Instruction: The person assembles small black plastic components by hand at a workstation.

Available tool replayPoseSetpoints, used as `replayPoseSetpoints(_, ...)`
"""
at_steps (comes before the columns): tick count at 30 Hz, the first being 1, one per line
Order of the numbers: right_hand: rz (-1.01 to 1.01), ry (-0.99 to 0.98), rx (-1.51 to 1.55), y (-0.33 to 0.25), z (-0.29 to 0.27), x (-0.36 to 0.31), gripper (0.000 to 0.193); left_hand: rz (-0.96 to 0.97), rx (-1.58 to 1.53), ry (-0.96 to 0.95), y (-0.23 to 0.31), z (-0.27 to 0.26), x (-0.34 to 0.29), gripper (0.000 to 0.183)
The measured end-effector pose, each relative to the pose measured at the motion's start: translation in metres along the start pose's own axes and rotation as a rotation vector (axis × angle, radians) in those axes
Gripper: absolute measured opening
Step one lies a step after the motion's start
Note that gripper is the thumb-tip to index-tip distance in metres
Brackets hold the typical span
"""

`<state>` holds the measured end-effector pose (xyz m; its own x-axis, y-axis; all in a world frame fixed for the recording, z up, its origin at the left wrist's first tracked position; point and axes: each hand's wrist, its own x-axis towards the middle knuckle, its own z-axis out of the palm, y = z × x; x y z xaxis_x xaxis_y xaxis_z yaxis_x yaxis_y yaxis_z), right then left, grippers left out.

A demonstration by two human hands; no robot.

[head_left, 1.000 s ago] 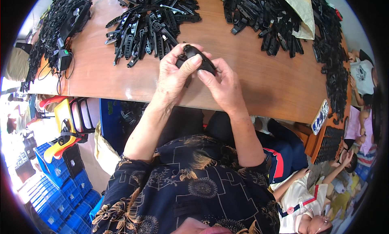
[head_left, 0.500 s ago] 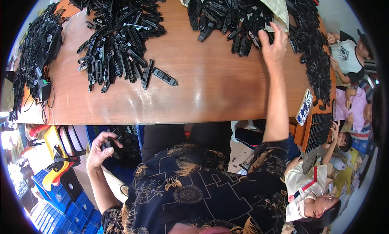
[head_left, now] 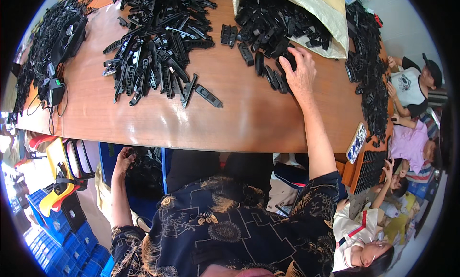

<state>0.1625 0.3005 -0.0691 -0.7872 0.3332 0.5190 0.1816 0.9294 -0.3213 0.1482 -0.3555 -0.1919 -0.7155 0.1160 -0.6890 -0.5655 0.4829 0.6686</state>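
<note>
a: well, where to look first?

b: to the upper right of centre. find the right hand [head_left: 300, 74] there, above the table [head_left: 215, 128], with thumb and bent fingers spread wide, right over black plastic parts [head_left: 271, 77] strewn along the near edge of a heap [head_left: 268, 25].

a: touching any of those?

b: cannot tell, with fingertips so close against them.

a: and further down?

b: go to the lower left, just past the table's front edge. see the left hand [head_left: 123, 162] there, fingers drawn in narrowly, beside black pieces [head_left: 148, 174] inside a blue bin [head_left: 107, 154]. cannot tell whether gripping one or merely brushing against them.

a: and at the top right?

b: an open cream sack [head_left: 338, 32], with much of the heap at its mouth.

a: and at the upper left of centre?

b: a pile [head_left: 153, 42] of long black pieces, some ribbed. near its lower tip, one flat piece [head_left: 208, 95] on bare wood.

a: and towards the rim?

b: near the table's right end, a flat blue-and-white patterned item [head_left: 356, 142]. at the lower right, a person [head_left: 357, 229] in a white top; at the lower left, stacked blue crates [head_left: 67, 250].
</note>
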Motion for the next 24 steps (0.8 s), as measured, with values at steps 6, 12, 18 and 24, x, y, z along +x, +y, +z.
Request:
replayPoseSetpoints(6, -0.249, 0.067, -0.031, -0.034, 0.015, 0.089, 0.051, 0.094, 0.053, 0.027, -0.071, -0.015, 0.051, 0.036)
replayPoseSetpoints(12, 0.099, -0.590, -0.112, -0.080, 0.030, 0.160, 0.066, 0.271, 0.470, 0.488, -0.089, -0.038, 0.038, 0.035)
replayPoseSetpoints(18, -0.553, -0.309, -0.312, -0.015, 0.085, 0.132, 0.040, 0.414, 0.470, 0.804, 0.050, 0.033, -0.072, 0.022)
replayPoseSetpoints(24, -0.343, -0.315, -0.018, -0.038, 0.060, 0.087, 0.042, 1.265, 0.609, 0.362, 0.219, 0.133, -0.118, 0.023)
